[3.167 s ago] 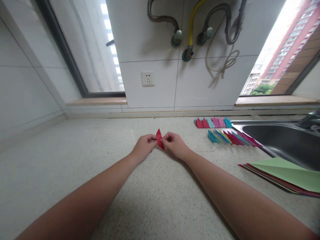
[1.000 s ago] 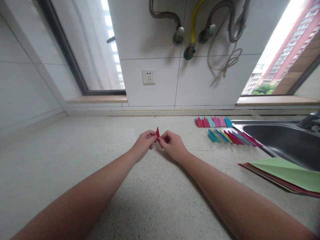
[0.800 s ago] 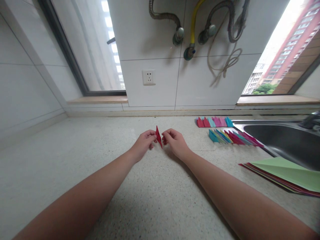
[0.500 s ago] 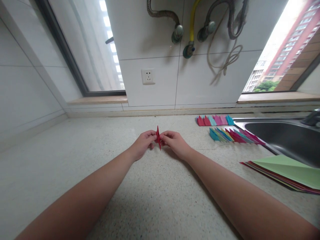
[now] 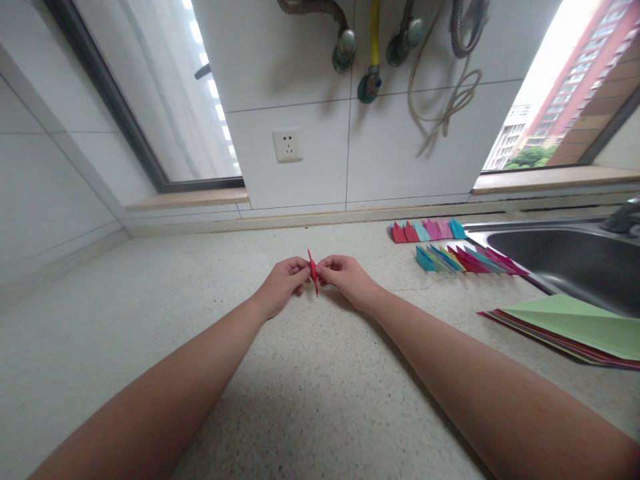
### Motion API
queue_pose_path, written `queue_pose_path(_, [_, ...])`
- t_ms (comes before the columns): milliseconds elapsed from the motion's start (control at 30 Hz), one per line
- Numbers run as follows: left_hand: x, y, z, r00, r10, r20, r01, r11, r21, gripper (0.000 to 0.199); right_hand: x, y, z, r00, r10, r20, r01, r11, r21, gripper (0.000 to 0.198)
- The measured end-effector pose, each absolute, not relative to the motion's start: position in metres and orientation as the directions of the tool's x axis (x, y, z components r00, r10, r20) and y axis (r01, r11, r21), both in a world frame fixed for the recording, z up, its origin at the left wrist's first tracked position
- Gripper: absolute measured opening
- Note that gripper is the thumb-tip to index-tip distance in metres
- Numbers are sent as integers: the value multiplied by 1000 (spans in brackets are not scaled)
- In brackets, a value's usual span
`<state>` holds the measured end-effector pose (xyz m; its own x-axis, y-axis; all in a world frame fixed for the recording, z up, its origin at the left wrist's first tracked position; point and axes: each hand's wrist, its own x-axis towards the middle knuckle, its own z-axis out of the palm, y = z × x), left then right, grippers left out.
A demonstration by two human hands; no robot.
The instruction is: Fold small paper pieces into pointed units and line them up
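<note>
A small red folded paper piece [image 5: 313, 272] stands on edge between my two hands, just above the speckled countertop [image 5: 300, 387]. My left hand [image 5: 284, 283] pinches it from the left, thumb and fingers closed on its side. From the right, my right hand [image 5: 346, 277] grips the opposite side between thumb and forefinger. Its upper and lower points stick out past my fingertips, while its middle is partly hidden by them.
Rows of coloured folded paper pieces [image 5: 470, 260] lie at the back right beside the steel sink [image 5: 565, 257]. A stack of coloured paper sheets [image 5: 575, 323], light green on top, rests at the right. A tiled wall [image 5: 295, 180] with a socket [image 5: 287, 146] rises behind.
The view has shifted slightly, so the scene sits a little higher and left. Both hands keep hold of the red folded paper, which now looks narrower between the fingers.
</note>
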<state>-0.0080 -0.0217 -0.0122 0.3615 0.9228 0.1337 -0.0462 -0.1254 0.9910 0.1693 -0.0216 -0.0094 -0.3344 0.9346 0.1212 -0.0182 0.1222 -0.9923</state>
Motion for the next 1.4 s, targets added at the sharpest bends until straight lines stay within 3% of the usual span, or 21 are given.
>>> queue_pose_path(667, [-10,-22,-12,393,912,113,-30,-111,993,31,165,-31,-1,-306,943,130,26,144,-989,36])
queue_pose_path(867, [-10,-23,-10,448,886,120,-47,-110,993,32,163,-31,1,-338,940,41,-114,3,-994,36])
queue_pose_path(1000, [-9,-23,-10,456,880,132,-33,-132,991,32,163,-32,-1,-343,937,60,-126,17,-992,34])
queue_pose_path(1400, [-9,-24,-10,457,872,175,-71,-160,985,31,169,-33,0,-382,922,63,-115,19,-993,45])
